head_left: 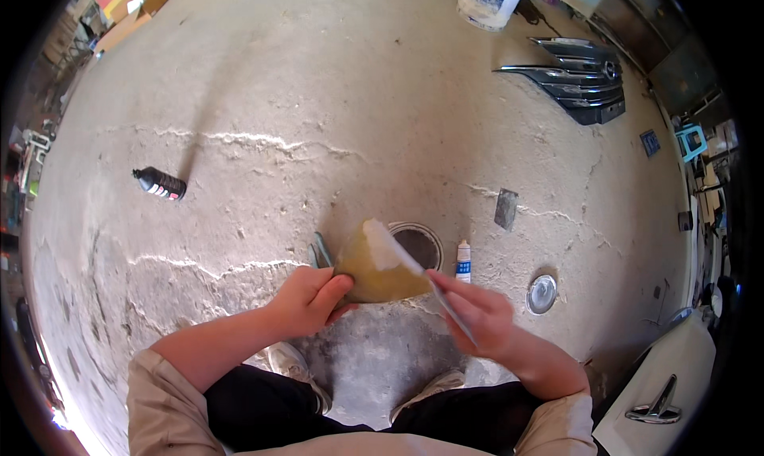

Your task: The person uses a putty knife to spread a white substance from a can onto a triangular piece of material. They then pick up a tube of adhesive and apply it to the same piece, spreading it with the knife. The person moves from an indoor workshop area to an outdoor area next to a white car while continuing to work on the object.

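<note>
My left hand is closed on the edge of a yellowish mixing board, its thumb on top. Pale putty is smeared along the board's upper right part. My right hand, slightly blurred, grips a thin, flat, light-grey putty scraper that meets the board's right edge. Partly behind the board stands an open round can with a dark inside. A white and blue tube is just right of the can. A round metal lid lies farther right on the floor.
On the cracked concrete floor lie a black bottle, a grey-green strip and a dark flat piece. A car grille and white bucket are at the far right. A white car panel stands near right.
</note>
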A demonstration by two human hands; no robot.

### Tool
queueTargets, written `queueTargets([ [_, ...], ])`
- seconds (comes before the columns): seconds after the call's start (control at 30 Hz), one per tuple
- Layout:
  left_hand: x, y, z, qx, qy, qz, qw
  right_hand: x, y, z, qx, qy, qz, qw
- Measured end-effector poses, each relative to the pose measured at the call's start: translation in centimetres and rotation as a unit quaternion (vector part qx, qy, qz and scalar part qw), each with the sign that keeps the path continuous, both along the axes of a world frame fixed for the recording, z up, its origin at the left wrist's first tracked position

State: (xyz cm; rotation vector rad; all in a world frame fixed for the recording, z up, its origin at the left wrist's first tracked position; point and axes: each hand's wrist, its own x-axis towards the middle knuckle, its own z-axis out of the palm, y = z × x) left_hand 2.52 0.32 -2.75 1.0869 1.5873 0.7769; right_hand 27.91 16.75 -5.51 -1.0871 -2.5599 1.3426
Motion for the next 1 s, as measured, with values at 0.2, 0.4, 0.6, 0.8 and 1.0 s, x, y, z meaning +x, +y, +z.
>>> queueTargets([
  [0.2, 0.0, 0.0, 0.5, -0.028, -0.146, 0.177, 0.973, -1.5, -0.4, -1.9, -0.193, 0.123, -0.068, 0.971],
  [0.4, 1.5, 0.5, -0.9, 0.069, -0.230, 0.243, 0.940, -1.9, -2.8, -1.2, -0.438, 0.311, -0.150, 0.830],
  [0.6, 1.8, 0.7, 1.3, 0.035, -0.162, 0.204, 0.965, -4.7, -6.1, 1.4, -0.428, 0.274, -0.084, 0.857],
  [0.8, -2.2, -0.9, 1.4, 0.052, -0.169, 0.278, 0.944, -6.7, -7.2, -0.7, -0.481, 0.199, -0.088, 0.849],
  [1.0, -6.4, -3.5, 0.6, 0.106, -0.119, 0.358, 0.920, -12.3, -13.2, -13.7, -0.052, -0.019, 0.072, 0.996],
])
